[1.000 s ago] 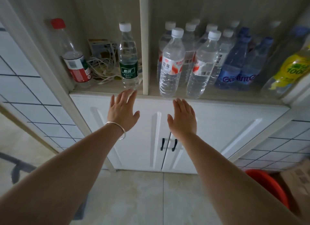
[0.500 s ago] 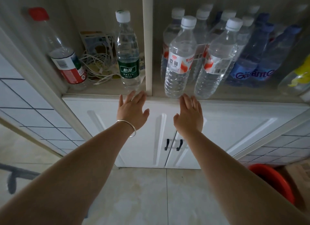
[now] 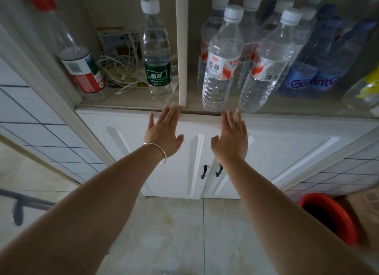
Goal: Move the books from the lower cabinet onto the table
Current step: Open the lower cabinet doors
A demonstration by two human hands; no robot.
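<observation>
The lower cabinet [image 3: 131, 147] is white with two closed doors and two black handles [image 3: 211, 171] at the middle seam. No books show; the closed doors hide the inside. My left hand [image 3: 164, 132], with a silver bangle at the wrist, is stretched out flat in front of the left door, fingertips near the shelf edge. My right hand [image 3: 231, 137] is held out flat in front of the right door, above the handles. Both hands are empty with straight fingers.
The open shelf [image 3: 127, 105] above holds a red-capped bottle [image 3: 80, 69], a green-labelled water bottle [image 3: 156, 55], tangled white cables [image 3: 121, 71] and several water bottles [image 3: 220, 63] on the right. A red bucket [image 3: 330, 217] stands on the tiled floor at right.
The view has come closer to the cabinet and tilted down. Both hands have stayed outstretched and flat, their fingertips now nearer the shelf edge.
</observation>
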